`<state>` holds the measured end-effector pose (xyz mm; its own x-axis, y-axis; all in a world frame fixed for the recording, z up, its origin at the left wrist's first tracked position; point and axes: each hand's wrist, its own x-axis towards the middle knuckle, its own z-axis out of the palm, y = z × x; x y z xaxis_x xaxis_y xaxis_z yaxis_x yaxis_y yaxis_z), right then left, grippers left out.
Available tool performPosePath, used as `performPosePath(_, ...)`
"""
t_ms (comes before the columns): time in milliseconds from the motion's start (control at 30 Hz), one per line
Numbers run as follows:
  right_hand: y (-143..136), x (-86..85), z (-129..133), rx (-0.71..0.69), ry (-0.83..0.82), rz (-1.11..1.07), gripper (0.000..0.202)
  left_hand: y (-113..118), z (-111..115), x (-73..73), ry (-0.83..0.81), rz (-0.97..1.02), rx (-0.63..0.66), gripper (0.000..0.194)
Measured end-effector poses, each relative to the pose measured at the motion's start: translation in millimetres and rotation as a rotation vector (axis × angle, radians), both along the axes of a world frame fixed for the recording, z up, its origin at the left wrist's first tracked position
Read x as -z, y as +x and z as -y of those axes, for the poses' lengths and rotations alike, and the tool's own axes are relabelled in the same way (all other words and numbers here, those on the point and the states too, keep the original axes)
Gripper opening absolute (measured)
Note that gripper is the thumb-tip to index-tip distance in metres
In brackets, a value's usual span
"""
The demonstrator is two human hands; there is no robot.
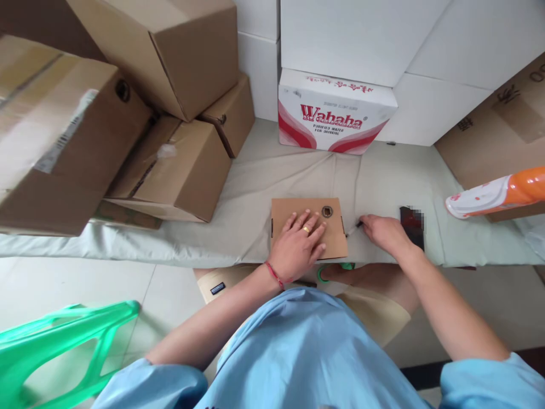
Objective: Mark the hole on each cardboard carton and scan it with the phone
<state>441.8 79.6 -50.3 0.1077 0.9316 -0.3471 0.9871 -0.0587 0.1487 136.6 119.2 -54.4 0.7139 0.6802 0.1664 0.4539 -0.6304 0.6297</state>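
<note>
The dark object beside the right hand is partly blurred.

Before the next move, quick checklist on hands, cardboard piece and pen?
1. Left hand flat on the cardboard piece: ok.
2. Cardboard piece lying flat on the cloth-covered surface: ok.
3. Right hand gripping the pen: ok, though its tip is too small to judge.
4. Round fitting on the cardboard uncovered: ok.
5. Dark phone apart from the cardboard, beside the right hand: ok.
</note>
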Motion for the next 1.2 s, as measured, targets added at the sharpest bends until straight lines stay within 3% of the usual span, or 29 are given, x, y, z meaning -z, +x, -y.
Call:
performPosePath(133, 17.6, -15.8, -2.6, -0.004, -0.032, 0.078, 0.023, 4.7, 0.4, 7.3, 0.060, -0.130, 0.029, 0.058)
performPosePath(233, 38.3, -31.1, -2.6, 0.230, 0.220, 0.023, 0.014, 2.4, 0.8, 6.2, 0.120, -0.147, 0.022, 0.054)
performPosePath(300, 40.6, -38.7, -4.1, 0.462, 0.530, -0.376, 0.017, 1.4, 0.7, 4.9, 0.163, -0.150, 0.006, 0.049)
performPosePath(367, 25.9, -41.3, -7.8, 0.590, 0.725, -0.878, 0.031, 1.1, 0.5, 4.4, 0.199, -0.156, -0.012, 0.047)
performPosePath(467, -21.9, -35.6, -18.6, 0.611, 0.702, -1.372, 0.041, 1.3, 0.5, 4.6, 0.231, -0.156, -0.023, 0.047)
performPosePath(567, -73.0, -24.1, -33.3, 0.613, 0.598, -1.575, 0.032, 1.3, 1.0, 4.7, 0.256, -0.153, -0.023, 0.046)
performPosePath(700, -107.9, -7.0, -45.5, 0.523, 0.694, -1.410, 0.022, 0.6, 1.4, 4.1, 0.266, -0.152, -0.022, 0.045)
performPosePath(867, -112.7, 8.9, -44.0, 0.433, 0.890, -1.209, 0.015, 0.0, 1.5, 2.7, 0.259, -0.131, -0.028, 0.044)
performPosePath(1200, -111.2, 10.7, -39.7, 0.373, 0.854, -1.216, 0.017, 0.6, 2.4, 2.1, 0.281, -0.105, -0.041, 0.041)
